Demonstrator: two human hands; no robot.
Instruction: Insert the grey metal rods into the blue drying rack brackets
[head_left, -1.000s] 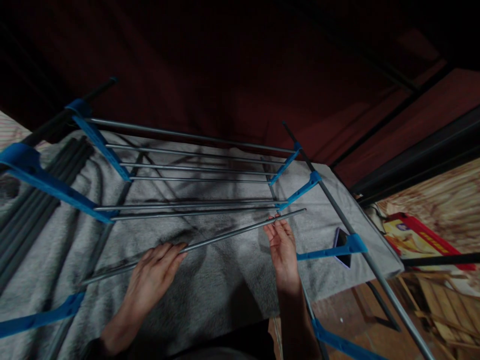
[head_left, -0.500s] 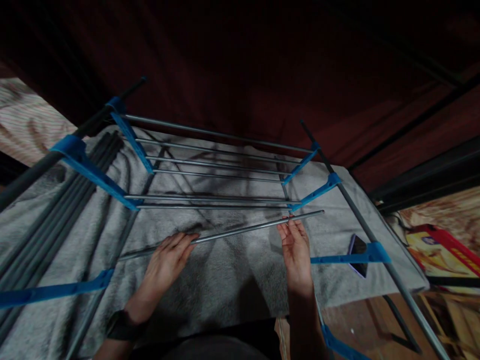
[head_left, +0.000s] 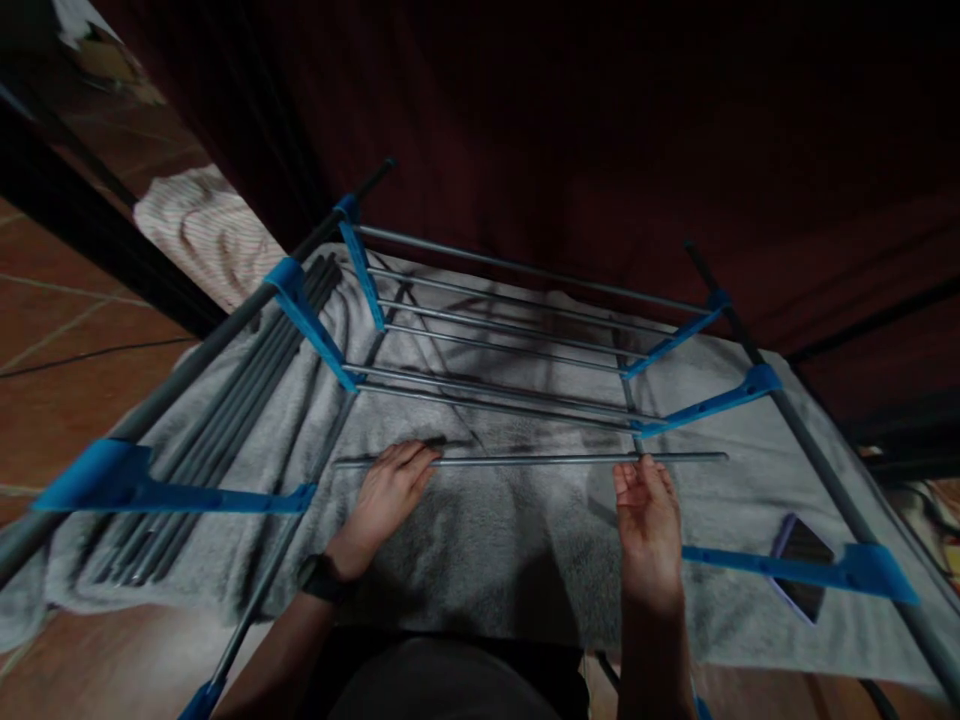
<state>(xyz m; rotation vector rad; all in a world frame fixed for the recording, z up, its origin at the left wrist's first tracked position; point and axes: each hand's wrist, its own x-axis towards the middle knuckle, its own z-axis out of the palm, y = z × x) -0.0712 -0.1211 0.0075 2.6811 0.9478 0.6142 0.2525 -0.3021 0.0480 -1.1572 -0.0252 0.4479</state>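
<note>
A thin grey metal rod (head_left: 525, 461) lies crosswise in both hands, almost level, above the grey blanket. Toward its left end, my left hand (head_left: 394, 485) is wrapped over it from above, palm down. My right hand (head_left: 646, 500) is turned palm up and pinches it near the right end. Just beyond is a rack frame of grey tubes with blue plastic brackets (head_left: 315, 330); several thin rods (head_left: 495, 393) span between the left and right brackets. The held rod's right end reaches past the lower right bracket (head_left: 705, 402).
Several loose grey tubes (head_left: 225, 440) lie bundled on the blanket (head_left: 480, 560) at the left. A phone (head_left: 806, 570) rests at the right, partly behind a blue bracket (head_left: 810, 570). A dark red curtain (head_left: 540, 120) hangs behind. Tiled floor (head_left: 90, 300) shows at left.
The rod has gone from slanting up to the right to nearly level. My view has swung left, so the rack and hands appear further right. Both hands keep hold of the rod.
</note>
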